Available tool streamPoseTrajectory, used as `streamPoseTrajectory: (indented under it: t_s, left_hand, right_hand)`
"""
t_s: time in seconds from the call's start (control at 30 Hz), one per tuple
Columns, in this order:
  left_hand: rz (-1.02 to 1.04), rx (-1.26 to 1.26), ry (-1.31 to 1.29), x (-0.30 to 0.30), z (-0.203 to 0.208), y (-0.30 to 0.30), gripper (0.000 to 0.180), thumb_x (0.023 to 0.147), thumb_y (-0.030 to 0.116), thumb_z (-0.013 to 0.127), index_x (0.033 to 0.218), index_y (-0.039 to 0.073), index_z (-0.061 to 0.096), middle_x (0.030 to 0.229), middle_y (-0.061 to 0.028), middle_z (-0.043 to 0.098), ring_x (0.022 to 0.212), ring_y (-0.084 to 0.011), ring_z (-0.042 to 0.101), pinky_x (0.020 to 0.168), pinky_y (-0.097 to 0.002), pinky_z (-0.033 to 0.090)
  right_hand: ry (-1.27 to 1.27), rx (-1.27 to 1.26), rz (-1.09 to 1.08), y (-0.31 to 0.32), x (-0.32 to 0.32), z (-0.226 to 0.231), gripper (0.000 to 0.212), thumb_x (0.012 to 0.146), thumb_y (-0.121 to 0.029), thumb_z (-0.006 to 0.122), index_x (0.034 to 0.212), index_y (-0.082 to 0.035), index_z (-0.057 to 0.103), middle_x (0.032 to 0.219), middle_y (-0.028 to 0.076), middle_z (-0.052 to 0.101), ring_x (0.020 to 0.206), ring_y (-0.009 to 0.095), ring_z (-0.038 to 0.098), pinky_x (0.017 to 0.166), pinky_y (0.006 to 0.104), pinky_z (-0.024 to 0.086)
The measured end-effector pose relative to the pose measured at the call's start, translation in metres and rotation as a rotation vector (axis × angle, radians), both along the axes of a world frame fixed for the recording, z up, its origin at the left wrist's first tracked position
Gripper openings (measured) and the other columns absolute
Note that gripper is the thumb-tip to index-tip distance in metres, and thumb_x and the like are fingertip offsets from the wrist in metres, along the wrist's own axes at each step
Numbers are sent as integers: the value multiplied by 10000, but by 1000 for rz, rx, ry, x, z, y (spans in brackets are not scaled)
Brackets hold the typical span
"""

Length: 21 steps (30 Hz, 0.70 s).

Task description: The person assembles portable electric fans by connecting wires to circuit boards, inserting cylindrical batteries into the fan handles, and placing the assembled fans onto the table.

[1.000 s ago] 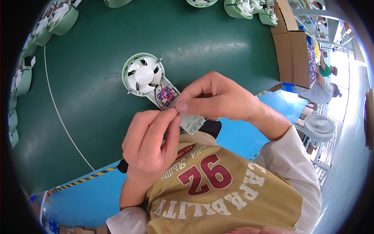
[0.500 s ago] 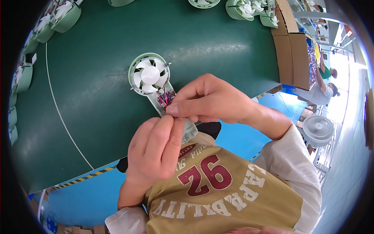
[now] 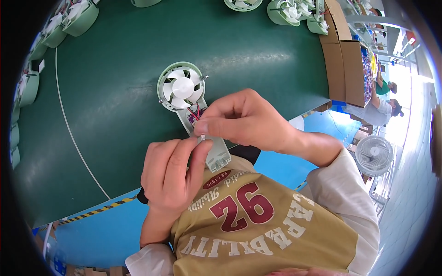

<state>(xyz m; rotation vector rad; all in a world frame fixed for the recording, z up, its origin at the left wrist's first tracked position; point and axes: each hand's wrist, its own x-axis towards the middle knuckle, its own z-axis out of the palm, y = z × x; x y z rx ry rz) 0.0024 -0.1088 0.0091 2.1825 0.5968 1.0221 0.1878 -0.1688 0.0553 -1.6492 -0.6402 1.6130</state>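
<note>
A light-green handheld fan body with a white fan wheel (image 3: 183,88) lies at the table's near edge, its open handle (image 3: 217,156) toward me. Inside the handle, a purple circuit board (image 3: 192,117) with red and black wires shows partly. My right hand (image 3: 246,117) covers part of the handle and pinches a small white plug (image 3: 202,137) between thumb and forefinger. Below it, my left hand (image 3: 172,172) is curled, its thumb and forefinger tips closed in at the plug's lower end. The left fingers' exact contact with the plug is hard to see.
More green fan bodies (image 3: 80,20) line the table's left edge, and several others (image 3: 287,13) stand at the far right. A cardboard box (image 3: 343,69) is at the right edge. A grey standing fan (image 3: 374,155) and two people are farther right.
My left hand has drawn slightly down and left, uncovering the white plug and more of the handle. The fan body has shifted a little to the right.
</note>
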Motion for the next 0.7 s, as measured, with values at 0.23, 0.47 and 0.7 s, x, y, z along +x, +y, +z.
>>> streamPoseTrajectory:
  t_s: [0.23, 0.47, 0.7]
  left_hand:
    - [45, -68, 2, 3, 2, -5, 236, 766, -36, 811, 957, -30, 673, 826, -92, 614, 628, -227, 570, 523, -320, 440]
    - [41, 60, -15, 3, -4, -2, 257, 772, -63, 793, 993, -45, 664, 861, -106, 602, 657, -244, 569, 531, -330, 444]
    - [99, -307, 174, -1, 1, -7, 512, 759, 181, 878, 1149, 15, 590, 869, -77, 647, 574, -129, 534, 484, -268, 413]
  right_hand:
    - [72, -43, -21, 2, 2, 9, 186, 960, -167, 687, 1008, 5, 743, 713, -55, 608, 581, -8, 425, 480, 204, 282]
    - [51, -2, 7, 2, 0, 9, 186, 959, -159, 693, 1014, 12, 737, 780, -37, 657, 649, -8, 487, 529, 193, 344]
    - [-40, 74, -34, -6, -5, 3, 164, 962, -87, 678, 1056, 40, 721, 847, -7, 699, 740, -10, 550, 584, 192, 403]
